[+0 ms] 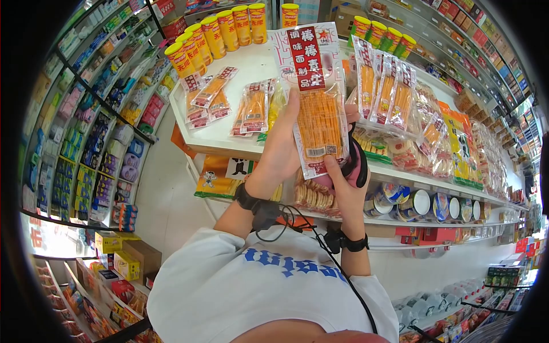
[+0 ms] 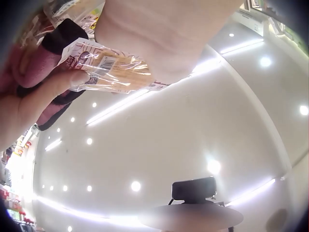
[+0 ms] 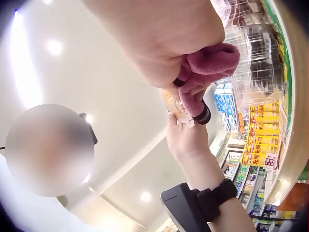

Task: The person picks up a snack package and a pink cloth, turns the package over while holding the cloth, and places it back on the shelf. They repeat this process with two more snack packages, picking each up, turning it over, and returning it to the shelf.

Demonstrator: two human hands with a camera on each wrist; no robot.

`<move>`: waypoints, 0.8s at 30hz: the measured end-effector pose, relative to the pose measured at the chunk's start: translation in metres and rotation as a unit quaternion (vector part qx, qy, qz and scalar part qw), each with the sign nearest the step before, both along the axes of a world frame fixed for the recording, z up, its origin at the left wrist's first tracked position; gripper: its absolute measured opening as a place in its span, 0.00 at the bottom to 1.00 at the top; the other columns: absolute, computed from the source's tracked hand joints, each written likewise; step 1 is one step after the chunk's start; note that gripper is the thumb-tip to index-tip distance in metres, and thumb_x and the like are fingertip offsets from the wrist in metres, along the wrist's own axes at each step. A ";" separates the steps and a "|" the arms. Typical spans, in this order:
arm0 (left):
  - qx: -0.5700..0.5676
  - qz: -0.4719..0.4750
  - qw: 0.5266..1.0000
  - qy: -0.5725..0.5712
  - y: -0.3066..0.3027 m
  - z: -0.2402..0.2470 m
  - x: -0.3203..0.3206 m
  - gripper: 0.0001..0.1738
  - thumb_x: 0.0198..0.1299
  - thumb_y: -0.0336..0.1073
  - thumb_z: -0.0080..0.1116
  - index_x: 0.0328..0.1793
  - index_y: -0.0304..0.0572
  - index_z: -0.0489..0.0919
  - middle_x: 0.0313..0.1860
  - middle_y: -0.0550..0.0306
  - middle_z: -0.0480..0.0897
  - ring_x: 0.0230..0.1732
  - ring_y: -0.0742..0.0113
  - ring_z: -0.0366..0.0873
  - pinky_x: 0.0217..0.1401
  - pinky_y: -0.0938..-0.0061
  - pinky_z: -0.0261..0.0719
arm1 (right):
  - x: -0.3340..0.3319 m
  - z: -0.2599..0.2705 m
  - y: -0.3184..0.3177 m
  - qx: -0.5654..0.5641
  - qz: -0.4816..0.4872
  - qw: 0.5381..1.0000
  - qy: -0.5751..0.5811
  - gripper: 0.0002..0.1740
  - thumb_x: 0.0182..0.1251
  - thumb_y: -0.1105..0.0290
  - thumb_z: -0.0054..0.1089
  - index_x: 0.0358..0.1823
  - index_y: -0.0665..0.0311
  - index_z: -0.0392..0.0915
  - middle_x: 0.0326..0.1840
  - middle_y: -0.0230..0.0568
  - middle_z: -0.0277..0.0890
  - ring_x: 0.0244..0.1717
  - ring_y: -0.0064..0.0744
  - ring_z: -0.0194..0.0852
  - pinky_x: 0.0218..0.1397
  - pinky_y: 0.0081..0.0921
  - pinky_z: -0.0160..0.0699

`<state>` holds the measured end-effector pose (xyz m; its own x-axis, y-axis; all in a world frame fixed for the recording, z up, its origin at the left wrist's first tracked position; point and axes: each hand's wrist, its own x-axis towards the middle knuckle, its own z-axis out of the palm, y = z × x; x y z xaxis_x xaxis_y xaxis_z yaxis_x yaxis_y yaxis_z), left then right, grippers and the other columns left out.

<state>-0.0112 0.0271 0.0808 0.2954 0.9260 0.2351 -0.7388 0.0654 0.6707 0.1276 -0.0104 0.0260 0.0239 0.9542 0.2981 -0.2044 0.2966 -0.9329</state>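
Observation:
A clear snack packet of orange sticks, with a red label panel and a barcode, is held up in front of the body. My left hand grips its left edge, the thumb lying along the side. At the lower right, my right hand pinches the packet, thumb on the front near the barcode. A pink cloth with black trim is also in the right hand; in the right wrist view the cloth hangs between the hands. The left wrist view shows the packet's barcode end beside the right thumb.
Behind the packet stands a white display table with similar packets in piles. Yellow canisters line its back edge. More packets stand upright on the right. Shelves of goods line the left; round tubs fill a lower shelf.

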 end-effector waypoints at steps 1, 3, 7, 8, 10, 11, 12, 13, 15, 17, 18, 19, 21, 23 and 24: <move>0.005 0.005 1.000 0.012 -0.001 0.001 0.000 0.40 0.74 0.67 0.26 0.78 0.45 0.60 0.68 0.32 0.73 0.70 0.45 0.71 0.72 0.55 0.71 | 0.001 -0.001 0.000 0.007 -0.001 1.000 -0.003 0.26 0.67 0.72 0.68 0.63 0.73 0.72 0.47 0.38 0.81 0.39 0.16 0.77 0.41 0.18 0.82; 0.007 0.011 1.000 0.018 -0.003 0.002 0.002 0.40 0.74 0.67 0.25 0.78 0.45 0.60 0.67 0.32 0.74 0.69 0.46 0.73 0.72 0.55 0.72 | 0.002 0.001 -0.002 -0.010 0.003 1.000 0.003 0.26 0.66 0.72 0.69 0.63 0.73 0.72 0.48 0.38 0.81 0.40 0.17 0.77 0.42 0.18 0.81; 0.023 0.011 0.999 0.044 -0.006 0.004 0.003 0.41 0.74 0.68 0.25 0.78 0.45 0.60 0.66 0.31 0.74 0.69 0.46 0.73 0.72 0.56 0.72 | 0.008 -0.007 0.001 -0.014 -0.010 0.999 -0.032 0.26 0.64 0.72 0.71 0.62 0.73 0.74 0.48 0.38 0.81 0.41 0.17 0.76 0.41 0.16 0.78; 0.019 0.006 0.999 0.035 -0.007 0.004 0.003 0.41 0.74 0.68 0.25 0.78 0.45 0.60 0.67 0.31 0.74 0.69 0.46 0.73 0.71 0.56 0.72 | 0.008 -0.009 0.001 -0.010 -0.010 0.999 -0.031 0.26 0.64 0.72 0.71 0.61 0.73 0.74 0.48 0.38 0.81 0.42 0.17 0.76 0.41 0.16 0.77; 0.011 -0.004 1.000 0.016 -0.009 0.004 0.004 0.40 0.74 0.67 0.25 0.78 0.45 0.60 0.67 0.31 0.73 0.69 0.46 0.73 0.71 0.57 0.73 | 0.009 -0.011 0.002 -0.001 -0.009 1.000 -0.029 0.26 0.64 0.72 0.71 0.61 0.74 0.74 0.49 0.37 0.81 0.42 0.17 0.76 0.42 0.16 0.76; 0.015 -0.002 1.000 0.024 -0.010 0.005 0.004 0.41 0.74 0.68 0.24 0.78 0.45 0.60 0.67 0.32 0.73 0.69 0.46 0.73 0.71 0.57 0.73 | 0.009 -0.010 0.001 -0.002 -0.007 1.000 -0.027 0.26 0.64 0.72 0.71 0.61 0.73 0.74 0.49 0.37 0.81 0.43 0.18 0.76 0.44 0.17 0.77; 0.020 0.000 0.999 0.032 -0.010 0.005 0.004 0.41 0.74 0.68 0.23 0.78 0.45 0.60 0.67 0.32 0.73 0.69 0.47 0.73 0.70 0.58 0.73 | 0.008 -0.009 0.000 -0.004 -0.006 1.000 -0.025 0.26 0.64 0.72 0.71 0.61 0.73 0.74 0.48 0.37 0.81 0.43 0.18 0.76 0.45 0.18 0.77; 0.024 0.002 0.999 0.040 -0.010 0.006 0.003 0.41 0.74 0.68 0.22 0.78 0.46 0.60 0.68 0.32 0.73 0.69 0.47 0.72 0.70 0.58 0.74 | 0.008 -0.007 -0.001 -0.005 -0.004 1.000 -0.022 0.26 0.64 0.72 0.71 0.61 0.73 0.74 0.48 0.37 0.81 0.44 0.19 0.76 0.47 0.19 0.77; 0.027 -0.016 0.999 0.000 -0.010 0.002 0.000 0.37 0.76 0.63 0.29 0.78 0.43 0.60 0.68 0.33 0.73 0.69 0.48 0.73 0.70 0.59 0.74 | 0.007 0.002 -0.005 -0.035 0.012 0.999 -0.002 0.26 0.63 0.73 0.71 0.61 0.73 0.74 0.50 0.39 0.80 0.46 0.20 0.76 0.51 0.20 0.76; 0.052 0.031 0.998 0.023 -0.008 -0.005 0.000 0.33 0.77 0.56 0.37 0.77 0.41 0.60 0.68 0.35 0.74 0.69 0.51 0.73 0.69 0.60 0.75 | 0.007 -0.001 -0.005 -0.034 -0.012 0.999 0.008 0.25 0.65 0.72 0.70 0.61 0.72 0.74 0.51 0.39 0.80 0.48 0.20 0.76 0.53 0.21 0.75; 0.075 0.086 0.991 0.066 -0.007 -0.010 0.001 0.31 0.76 0.51 0.42 0.77 0.39 0.60 0.68 0.36 0.74 0.68 0.52 0.74 0.69 0.60 0.75 | 0.007 -0.010 -0.002 -0.018 -0.043 0.999 0.008 0.25 0.67 0.70 0.68 0.62 0.72 0.73 0.52 0.39 0.80 0.50 0.20 0.76 0.54 0.21 0.75; 0.097 0.141 0.979 0.109 -0.006 -0.012 0.002 0.30 0.76 0.46 0.47 0.77 0.38 0.60 0.67 0.37 0.74 0.68 0.54 0.74 0.68 0.60 0.76 | 0.008 -0.016 0.000 -0.002 -0.074 0.997 0.008 0.24 0.69 0.68 0.67 0.62 0.71 0.73 0.53 0.39 0.79 0.51 0.20 0.75 0.55 0.21 0.75; 0.102 0.202 0.970 0.089 -0.003 -0.012 -0.002 0.29 0.72 0.36 0.53 0.76 0.36 0.60 0.68 0.40 0.75 0.67 0.57 0.74 0.68 0.61 0.76 | 0.017 -0.016 0.003 -0.053 -0.143 0.984 0.095 0.24 0.73 0.63 0.62 0.65 0.67 0.72 0.54 0.36 0.79 0.50 0.21 0.77 0.53 0.21 0.77; 0.123 0.257 0.950 0.129 -0.003 -0.013 -0.002 0.29 0.70 0.29 0.55 0.75 0.35 0.61 0.69 0.44 0.74 0.66 0.60 0.75 0.67 0.64 0.76 | 0.017 -0.023 0.005 -0.045 -0.273 0.958 0.075 0.28 0.78 0.54 0.54 0.69 0.66 0.68 0.61 0.38 0.75 0.57 0.22 0.75 0.59 0.23 0.75; 0.141 0.282 0.932 0.179 -0.004 -0.014 -0.001 0.29 0.70 0.28 0.54 0.75 0.36 0.62 0.70 0.47 0.73 0.65 0.61 0.76 0.67 0.66 0.75 | 0.015 -0.025 0.004 -0.025 -0.261 0.962 0.080 0.29 0.79 0.54 0.52 0.71 0.67 0.65 0.65 0.40 0.71 0.62 0.25 0.71 0.63 0.25 0.71</move>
